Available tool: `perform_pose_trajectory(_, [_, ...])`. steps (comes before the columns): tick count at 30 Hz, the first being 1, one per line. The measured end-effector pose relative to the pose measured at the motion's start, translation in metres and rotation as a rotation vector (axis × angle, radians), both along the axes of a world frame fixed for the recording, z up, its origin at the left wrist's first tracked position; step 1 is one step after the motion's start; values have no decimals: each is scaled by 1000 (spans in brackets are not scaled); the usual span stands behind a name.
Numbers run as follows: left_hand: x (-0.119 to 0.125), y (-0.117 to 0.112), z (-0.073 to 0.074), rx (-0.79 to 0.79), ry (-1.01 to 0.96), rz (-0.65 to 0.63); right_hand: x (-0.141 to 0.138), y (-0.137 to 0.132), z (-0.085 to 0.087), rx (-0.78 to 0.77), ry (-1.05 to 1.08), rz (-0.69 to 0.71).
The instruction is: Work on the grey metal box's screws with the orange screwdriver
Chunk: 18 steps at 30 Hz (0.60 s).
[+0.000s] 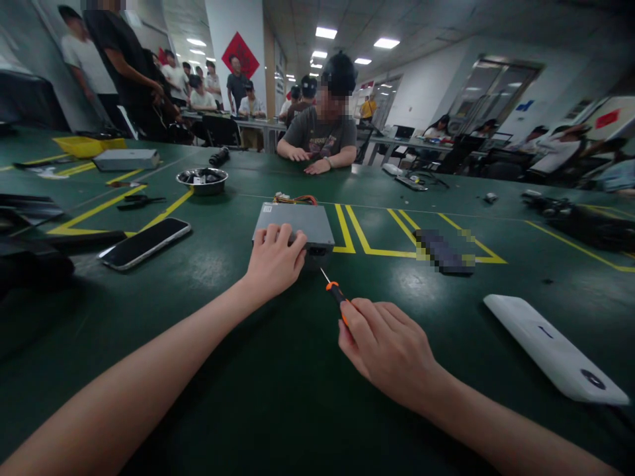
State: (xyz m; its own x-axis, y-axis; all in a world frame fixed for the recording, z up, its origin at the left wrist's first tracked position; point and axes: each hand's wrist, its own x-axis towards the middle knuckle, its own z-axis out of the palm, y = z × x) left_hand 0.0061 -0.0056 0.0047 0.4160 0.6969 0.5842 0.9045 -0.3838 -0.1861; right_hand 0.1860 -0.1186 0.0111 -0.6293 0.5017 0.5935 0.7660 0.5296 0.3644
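A grey metal computer power supply lies on the green table, with a bundle of coloured wires at its far side. My left hand grips its near edge, fingers over the top and thumb by the socket end. In my right hand is a screwdriver with a black and orange handle. Its thin tip points up and left, just short of the power supply's near right corner and apart from it. The palm side of each hand is hidden.
A phone and a metal bowl of small dark parts lie left. Another grey box and a yellow tray are farther back. At right are a dark phone-like slab and a white device. A person sits opposite.
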Motion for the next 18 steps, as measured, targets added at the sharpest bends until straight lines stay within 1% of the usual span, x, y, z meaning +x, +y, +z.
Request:
perform_pose_trajectory(5, [0, 2, 0, -7, -8, -11, 12, 0, 9, -12, 27, 4])
perform_pose_trajectory(10, [0, 3, 0, -26, 5, -14, 17, 4, 9, 11, 23, -31])
perform_pose_trajectory(18, [0, 2, 1, -15, 30, -3, 16, 6, 9, 21, 1, -66])
